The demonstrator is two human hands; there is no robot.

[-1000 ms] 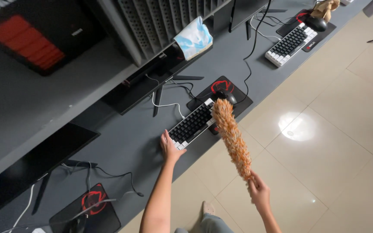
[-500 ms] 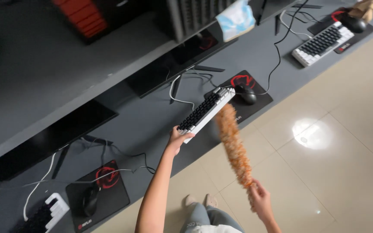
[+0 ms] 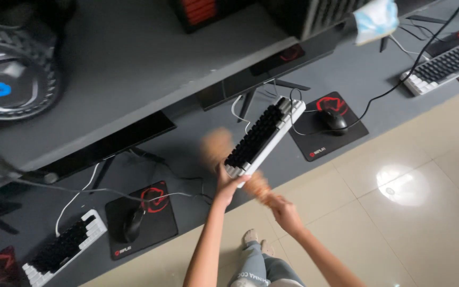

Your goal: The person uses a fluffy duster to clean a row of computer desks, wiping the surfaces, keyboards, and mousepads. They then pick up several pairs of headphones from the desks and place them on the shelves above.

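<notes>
L hand (image 3: 228,187) grips the lower end of a black-keyed white keyboard (image 3: 264,135), fingers wrapped on it, tilted up off the grey desk (image 3: 346,79) near its front edge. R hand (image 3: 285,212), fingers closed, holds a fluffy orange duster (image 3: 216,146), blurred, passing under the keyboard. Black mouse (image 3: 334,120) on black-red pad (image 3: 328,125) just beside.

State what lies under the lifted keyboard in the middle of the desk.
The keyboard is tilted up by the left hand. Beneath it the right hand's blurred orange duster sweeps the grey desk. The desk surface directly below is mostly hidden.
</notes>
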